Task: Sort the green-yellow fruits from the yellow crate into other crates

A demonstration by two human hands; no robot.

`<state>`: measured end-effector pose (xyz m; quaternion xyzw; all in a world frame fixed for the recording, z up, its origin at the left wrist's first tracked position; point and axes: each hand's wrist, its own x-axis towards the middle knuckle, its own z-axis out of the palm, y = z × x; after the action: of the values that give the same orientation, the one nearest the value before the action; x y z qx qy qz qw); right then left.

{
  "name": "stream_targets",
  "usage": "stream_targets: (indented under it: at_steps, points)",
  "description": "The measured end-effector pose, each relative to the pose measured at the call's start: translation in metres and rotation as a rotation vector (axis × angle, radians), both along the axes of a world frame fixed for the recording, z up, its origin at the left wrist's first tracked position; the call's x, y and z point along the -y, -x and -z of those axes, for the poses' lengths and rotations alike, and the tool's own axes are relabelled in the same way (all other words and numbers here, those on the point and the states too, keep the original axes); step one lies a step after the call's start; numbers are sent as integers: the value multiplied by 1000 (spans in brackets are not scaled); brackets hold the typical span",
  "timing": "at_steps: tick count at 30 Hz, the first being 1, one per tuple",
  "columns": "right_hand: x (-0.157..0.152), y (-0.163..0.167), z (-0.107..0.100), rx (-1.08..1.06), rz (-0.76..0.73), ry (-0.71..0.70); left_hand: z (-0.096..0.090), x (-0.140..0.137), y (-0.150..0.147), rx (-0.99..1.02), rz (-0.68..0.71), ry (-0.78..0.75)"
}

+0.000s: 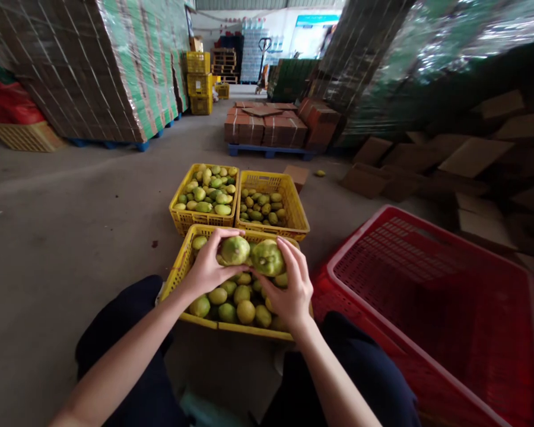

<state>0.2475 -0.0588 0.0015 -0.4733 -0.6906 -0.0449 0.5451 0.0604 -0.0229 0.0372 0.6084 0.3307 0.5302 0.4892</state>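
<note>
L hand (208, 265) grips left fruit (235, 250), R hand (296, 287) grips right fruit (267, 258). Prob firm & light; hold round fat middle

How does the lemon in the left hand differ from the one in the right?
Surface: the left lemon in the left hand looks fairly smooth; the right lemon in the right hand is lumpy.
Size: the right lemon looks somewhat bigger than the left lemon.
Shared: both are mostly green with a yellowish tinge, held over the front yellow crate.
</note>
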Motion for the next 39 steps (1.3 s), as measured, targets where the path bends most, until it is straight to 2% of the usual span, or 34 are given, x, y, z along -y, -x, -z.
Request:
stream_targets:
  at_steps: [4, 8, 10, 21, 24, 26, 28, 31, 33, 35, 37, 39]
  points:
    - [-7, 2, 2, 112, 13, -56, 6, -9, 3, -102, -31, -122]
    - [-14, 7, 1, 138, 46, -119, 10, -16, 7, -285, -171, -437]
    - [-16, 10, 0, 142, 62, -150, 10, -17, 9, -369, -219, -543]
    - [-26, 23, 5, 139, 87, -162, 14, -19, 24, -655, -387, -787]
    - [-29, 28, 8, 117, 79, -135, 14, -19, 28, -686, -413, -774]
    - [-30, 31, 8, 30, 49, -72, 13, -18, 29, -632, -413, -682]
    - [-29, 34, 4, -192, -22, 81, 10, -17, 28, -502, -385, -482]
    - [-29, 34, -6, -730, -228, 421, 5, -16, 26, -164, -252, -20]
    - [-31, 33, -13, -1062, -383, 647, 2, -17, 25, 51, -94, 281]
    - [-34, 31, -19, -1301, -487, 863, 1, -18, 24, 175, 55, 515]
    - [-37, 30, -22, -1472, -520, 1051, 3, -20, 22, 233, 123, 689]
    - [-39, 31, -24, -1597, -461, 1180, 8, -20, 18, 280, 95, 802]
